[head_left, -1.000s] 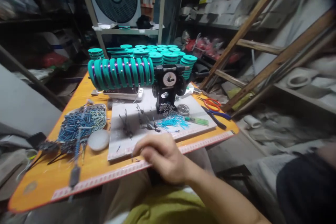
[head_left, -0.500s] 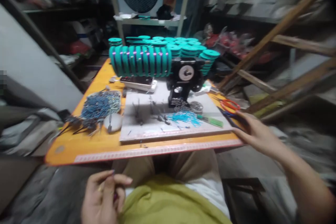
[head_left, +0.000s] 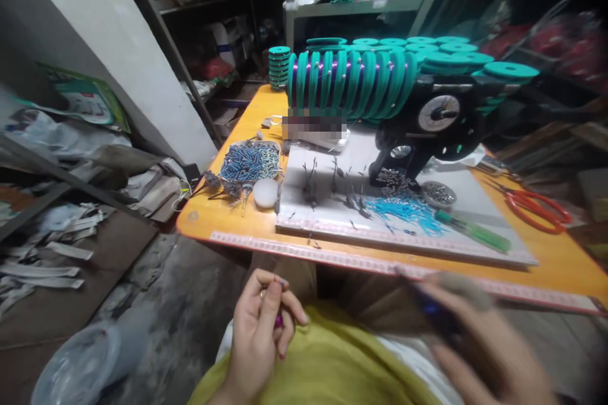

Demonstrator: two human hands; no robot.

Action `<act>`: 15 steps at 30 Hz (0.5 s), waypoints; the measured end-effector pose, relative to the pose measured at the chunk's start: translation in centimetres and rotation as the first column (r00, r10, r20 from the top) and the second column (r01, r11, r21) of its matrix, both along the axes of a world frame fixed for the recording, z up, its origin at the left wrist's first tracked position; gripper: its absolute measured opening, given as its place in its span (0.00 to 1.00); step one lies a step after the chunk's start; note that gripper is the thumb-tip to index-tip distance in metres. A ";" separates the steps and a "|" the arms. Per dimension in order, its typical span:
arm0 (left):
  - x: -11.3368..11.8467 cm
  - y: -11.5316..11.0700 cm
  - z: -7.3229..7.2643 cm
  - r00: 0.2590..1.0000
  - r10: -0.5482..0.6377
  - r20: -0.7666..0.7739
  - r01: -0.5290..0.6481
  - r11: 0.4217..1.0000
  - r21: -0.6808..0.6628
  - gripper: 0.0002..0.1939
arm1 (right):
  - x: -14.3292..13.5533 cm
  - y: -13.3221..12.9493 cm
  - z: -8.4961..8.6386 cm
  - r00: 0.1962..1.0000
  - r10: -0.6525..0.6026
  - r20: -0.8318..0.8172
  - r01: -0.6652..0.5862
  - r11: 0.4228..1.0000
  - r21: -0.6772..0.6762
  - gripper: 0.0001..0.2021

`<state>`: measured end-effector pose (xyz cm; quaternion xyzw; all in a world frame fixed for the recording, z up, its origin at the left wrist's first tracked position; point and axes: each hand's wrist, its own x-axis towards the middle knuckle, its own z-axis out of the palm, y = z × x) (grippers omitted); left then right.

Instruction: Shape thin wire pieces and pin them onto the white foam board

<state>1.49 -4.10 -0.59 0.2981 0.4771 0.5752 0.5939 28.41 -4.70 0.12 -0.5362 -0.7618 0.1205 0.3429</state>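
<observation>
I see the right hand (head_left: 494, 342) wrapped around a dark tool (head_left: 439, 313) with some blue on it, probably pliers, in front of the grey board (head_left: 327, 218); motion blur hides the tips. The left hand (head_left: 263, 323), also in front of the board, is pinched, with what looks like a small magenta piece (head_left: 278, 321) among its fingers; I can't make out more. I'd say good handling here means a steady left pinch, a firm grip well back on the tool, and tips pointed away from the fingers. Compared with half a second ago, the right hand has come from the bench (head_left: 204, 218) edge right of the board to in front of it, bringing the tool, and my view has swung left.
</observation>
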 end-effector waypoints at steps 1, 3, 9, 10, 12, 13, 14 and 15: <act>0.0 -0.1 0.0 1.000 -0.006 -0.009 0.006 1.000 0.009 0.16 | -2.2 0.3 0.0 0.992 0.127 0.000 -0.127 0.991 -0.047 0.21; -0.1 -0.4 0.1 1.000 -0.008 -0.029 0.009 1.000 0.026 0.16 | -6.0 0.9 0.0 0.962 0.259 -0.087 -0.262 0.965 -0.018 0.22; -0.9 -0.5 0.5 0.998 0.046 -0.034 -0.045 0.999 0.028 0.17 | -9.8 1.6 -0.5 0.922 0.354 -0.157 -0.371 0.924 -0.094 0.23; -1.0 -0.4 0.6 0.999 0.045 -0.023 -0.045 0.999 0.031 0.17 | -9.8 1.6 -0.8 0.925 0.345 -0.160 -0.362 0.927 -0.095 0.23; -1.1 -0.2 0.8 0.999 0.046 -0.001 -0.046 0.998 0.032 0.18 | -9.8 1.4 -1.3 0.928 0.331 -0.169 -0.350 0.931 -0.102 0.23; -1.2 -0.2 0.9 0.999 0.047 0.009 -0.048 0.998 0.029 0.18 | -9.8 1.3 -1.6 0.930 0.323 -0.177 -0.344 0.933 -0.106 0.22; -1.2 -0.1 1.0 0.999 0.048 0.017 -0.048 0.999 0.023 0.18 | -9.9 1.2 -1.8 0.931 0.315 -0.185 -0.338 0.934 -0.113 0.22; -1.2 0.0 1.0 0.999 0.048 0.023 -0.049 0.999 0.017 0.18 | -10.1 1.2 -1.9 0.933 0.305 -0.191 -0.331 0.936 -0.123 0.22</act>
